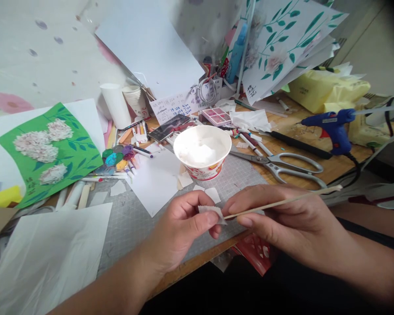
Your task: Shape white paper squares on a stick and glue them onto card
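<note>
Between the thumb and fingers of my left hand (188, 225) is a small piece of white tissue paper (213, 213). My right hand (282, 218) pinches a thin wooden stick (282, 202), whose near tip touches the edge of the tissue piece. The stick's other end points up and right past my knuckles and looks frayed. Just beyond both hands, a paper bowl (203, 153) with red print stands upright on a grey cutting mat (124, 238), with white material inside. Small paper scraps (212, 194) lie between the bowl and my hands.
Large scissors (282, 166) and a blue glue gun (335, 124) lie to the right. At the left are a green flower picture (52, 153) and a white sheet (52, 258). Paper cups (116, 105), markers and a pink palette (216, 117) crowd the back.
</note>
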Demonstrator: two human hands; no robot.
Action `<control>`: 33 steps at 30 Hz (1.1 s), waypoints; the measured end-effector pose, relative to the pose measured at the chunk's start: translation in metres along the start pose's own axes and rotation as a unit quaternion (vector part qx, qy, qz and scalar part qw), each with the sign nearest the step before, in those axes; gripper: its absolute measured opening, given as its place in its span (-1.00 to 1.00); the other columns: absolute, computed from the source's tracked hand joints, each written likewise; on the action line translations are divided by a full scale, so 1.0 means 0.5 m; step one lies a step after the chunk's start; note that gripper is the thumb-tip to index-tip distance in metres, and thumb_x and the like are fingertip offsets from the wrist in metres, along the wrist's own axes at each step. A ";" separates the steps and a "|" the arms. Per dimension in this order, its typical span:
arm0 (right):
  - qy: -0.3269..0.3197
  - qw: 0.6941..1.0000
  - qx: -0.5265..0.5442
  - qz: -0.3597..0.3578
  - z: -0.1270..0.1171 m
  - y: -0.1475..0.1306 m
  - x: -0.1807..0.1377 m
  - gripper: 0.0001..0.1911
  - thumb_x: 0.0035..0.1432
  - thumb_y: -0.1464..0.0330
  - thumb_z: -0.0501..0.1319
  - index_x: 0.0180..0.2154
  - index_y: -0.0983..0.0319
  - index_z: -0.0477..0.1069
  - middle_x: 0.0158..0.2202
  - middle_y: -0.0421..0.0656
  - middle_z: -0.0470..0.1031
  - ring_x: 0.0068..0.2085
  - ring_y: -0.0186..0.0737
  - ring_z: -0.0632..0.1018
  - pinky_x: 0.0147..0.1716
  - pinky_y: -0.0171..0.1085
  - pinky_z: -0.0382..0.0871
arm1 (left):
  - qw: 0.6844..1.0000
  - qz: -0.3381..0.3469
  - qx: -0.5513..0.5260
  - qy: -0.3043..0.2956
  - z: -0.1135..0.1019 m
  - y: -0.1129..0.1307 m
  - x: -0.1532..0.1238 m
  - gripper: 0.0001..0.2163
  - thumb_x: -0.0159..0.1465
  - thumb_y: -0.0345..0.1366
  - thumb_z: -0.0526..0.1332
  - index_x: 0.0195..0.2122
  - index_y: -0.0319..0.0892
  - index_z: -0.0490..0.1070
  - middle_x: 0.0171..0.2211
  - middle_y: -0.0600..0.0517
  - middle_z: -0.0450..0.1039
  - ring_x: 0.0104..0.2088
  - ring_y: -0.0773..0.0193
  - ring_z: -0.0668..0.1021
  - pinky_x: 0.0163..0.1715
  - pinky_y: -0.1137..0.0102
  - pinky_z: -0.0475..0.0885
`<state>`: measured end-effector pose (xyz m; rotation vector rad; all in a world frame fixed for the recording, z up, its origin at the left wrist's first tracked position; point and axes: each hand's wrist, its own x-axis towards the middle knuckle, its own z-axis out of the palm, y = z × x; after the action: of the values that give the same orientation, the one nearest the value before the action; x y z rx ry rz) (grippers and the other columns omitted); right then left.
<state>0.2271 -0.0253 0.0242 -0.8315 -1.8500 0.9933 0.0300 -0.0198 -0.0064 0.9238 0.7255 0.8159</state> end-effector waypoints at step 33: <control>-0.011 0.995 -0.071 -0.067 0.020 0.015 0.013 -0.82 0.18 0.54 0.19 -0.21 0.20 0.47 -0.34 -0.20 0.58 -0.31 -0.38 0.57 -0.29 -0.43 0.43 | 0.884 0.177 0.415 0.125 0.020 0.016 -0.018 -0.88 0.15 -0.44 0.13 -0.52 -0.19 0.36 -0.60 0.13 0.35 -0.55 0.40 0.38 -0.53 0.52 0.30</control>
<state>0.2166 -0.0196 0.0167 -0.7702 -1.9854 0.7983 0.0314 -0.0283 0.0063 1.7826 1.1950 0.9667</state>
